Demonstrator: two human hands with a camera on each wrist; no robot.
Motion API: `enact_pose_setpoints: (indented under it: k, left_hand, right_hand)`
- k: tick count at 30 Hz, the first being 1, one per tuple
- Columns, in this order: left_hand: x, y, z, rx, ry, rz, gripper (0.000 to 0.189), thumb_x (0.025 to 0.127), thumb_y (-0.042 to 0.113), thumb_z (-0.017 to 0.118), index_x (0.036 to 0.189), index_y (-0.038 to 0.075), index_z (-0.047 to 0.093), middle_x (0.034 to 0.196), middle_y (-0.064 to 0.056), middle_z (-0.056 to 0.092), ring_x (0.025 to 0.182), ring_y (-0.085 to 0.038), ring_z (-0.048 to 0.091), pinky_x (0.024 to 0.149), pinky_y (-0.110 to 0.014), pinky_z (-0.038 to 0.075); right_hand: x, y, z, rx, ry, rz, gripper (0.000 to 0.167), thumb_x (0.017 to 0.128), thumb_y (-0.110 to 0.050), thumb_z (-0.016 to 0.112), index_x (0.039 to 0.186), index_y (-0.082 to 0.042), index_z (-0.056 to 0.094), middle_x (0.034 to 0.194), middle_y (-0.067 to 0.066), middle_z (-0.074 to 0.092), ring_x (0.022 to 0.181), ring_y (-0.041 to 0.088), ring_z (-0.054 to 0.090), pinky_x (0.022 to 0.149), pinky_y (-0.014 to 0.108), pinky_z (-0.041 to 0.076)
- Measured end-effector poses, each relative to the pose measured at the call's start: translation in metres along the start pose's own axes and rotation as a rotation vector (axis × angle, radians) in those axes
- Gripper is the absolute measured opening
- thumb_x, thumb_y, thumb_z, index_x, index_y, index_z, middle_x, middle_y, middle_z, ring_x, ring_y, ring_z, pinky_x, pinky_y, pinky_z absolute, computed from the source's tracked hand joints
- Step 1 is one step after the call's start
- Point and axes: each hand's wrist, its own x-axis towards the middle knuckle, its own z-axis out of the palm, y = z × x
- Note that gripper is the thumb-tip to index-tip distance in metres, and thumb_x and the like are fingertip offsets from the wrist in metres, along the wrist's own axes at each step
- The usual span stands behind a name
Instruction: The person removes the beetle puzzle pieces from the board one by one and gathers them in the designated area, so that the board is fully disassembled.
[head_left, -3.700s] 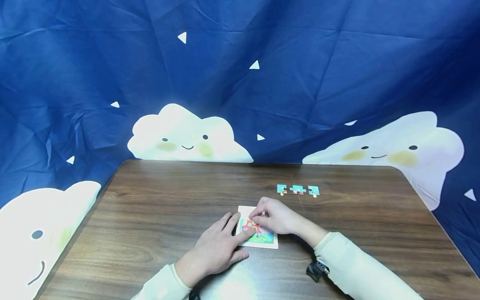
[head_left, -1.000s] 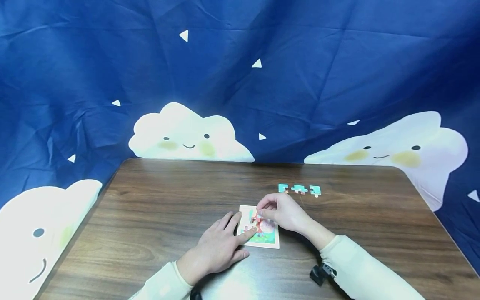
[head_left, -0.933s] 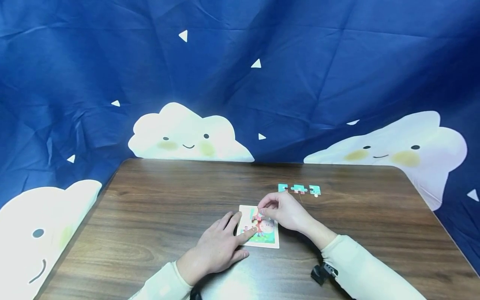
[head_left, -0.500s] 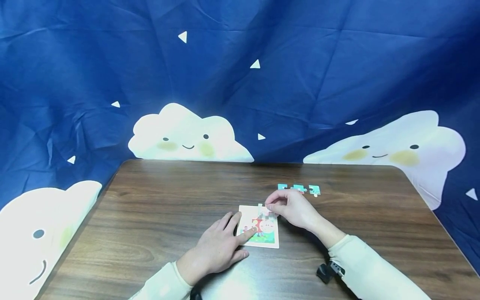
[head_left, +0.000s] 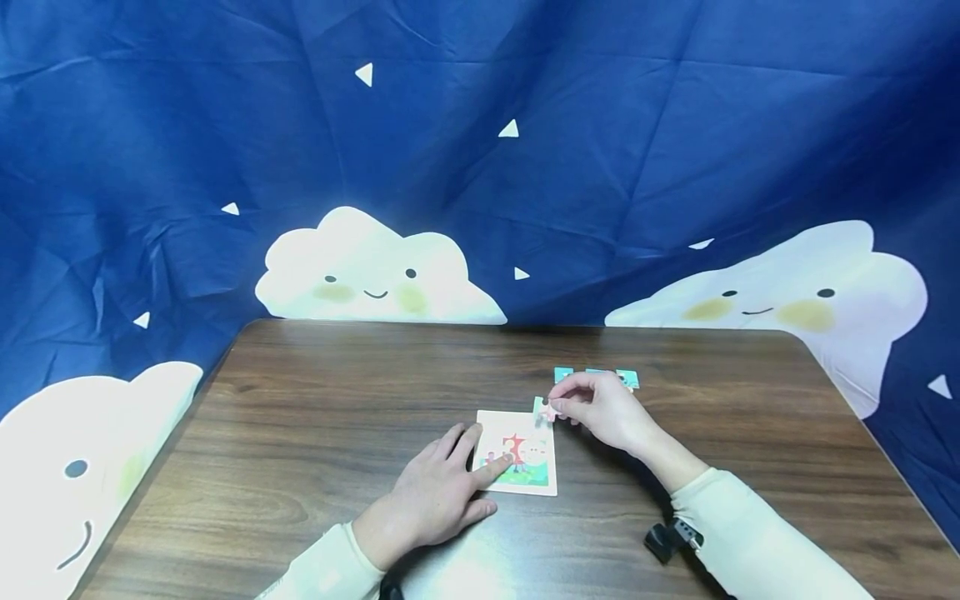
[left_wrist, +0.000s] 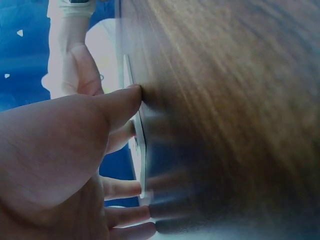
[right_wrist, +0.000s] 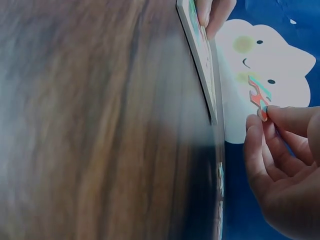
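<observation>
A small puzzle board (head_left: 516, 489) with a pale border lies on the table, its picture part red, part green. My left hand (head_left: 438, 492) rests on its left side with fingers spread, the index fingertip on the picture. Between thumb and fingers, my right hand (head_left: 607, 412) pinches a puzzle piece (head_left: 543, 411) above the board's far right corner. In the right wrist view that jigsaw piece (right_wrist: 259, 95) is tilted, red and teal, clear of the board. The upper part of the board's picture area looks pale and bare.
Teal puzzle pieces (head_left: 563, 377) lie in a row beyond my right hand, which partly covers them. The brown wooden table (head_left: 322, 400) stretches around. A blue curtain (head_left: 450, 150) with white clouds hangs behind its far edge.
My right hand has lifted the puzzle piece off the board and carried it right and away from me, toward the row of pieces. The left hand has stayed in place.
</observation>
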Motion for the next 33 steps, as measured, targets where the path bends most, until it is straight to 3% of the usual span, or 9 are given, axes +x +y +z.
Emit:
enact_pose_setpoints:
  k: [9,18,33]
  left_hand:
    - [0.0,-0.001,-0.002,0.012,0.017,0.01,0.057,0.104,0.056,0.062,0.159,0.042,0.054,0.164,-0.019,0.046,0.15,-0.04,0.051,0.114,-0.05,0.052]
    - [0.0,-0.001,0.0,0.02,0.023,0.014,0.058,0.103,0.056,0.063,0.159,0.042,0.054,0.164,-0.019,0.047,0.149,-0.041,0.052,0.113,-0.051,0.053]
    - [0.0,0.0,0.0,-0.004,0.0,-0.003,0.058,0.104,0.055,0.062,0.16,0.043,0.052,0.166,-0.019,0.045,0.151,-0.04,0.05,0.115,-0.05,0.051]
  right_hand:
    - [0.001,0.01,-0.006,-0.031,0.04,0.061,0.012,0.101,-0.008,0.074,0.109,-0.001,0.079,0.093,0.008,0.077,0.074,0.018,0.067,0.065,0.028,0.058]
    - [0.006,0.019,-0.01,-0.039,0.064,0.04,0.01,0.098,0.0,0.073,0.106,0.003,0.078,0.087,0.008,0.077,0.073,0.017,0.068,0.063,0.028,0.059]
    - [0.014,0.027,-0.011,-0.166,0.071,0.068,0.006,0.097,-0.001,0.072,0.099,-0.001,0.078,0.086,0.007,0.072,0.071,0.013,0.061,0.064,0.025,0.051]
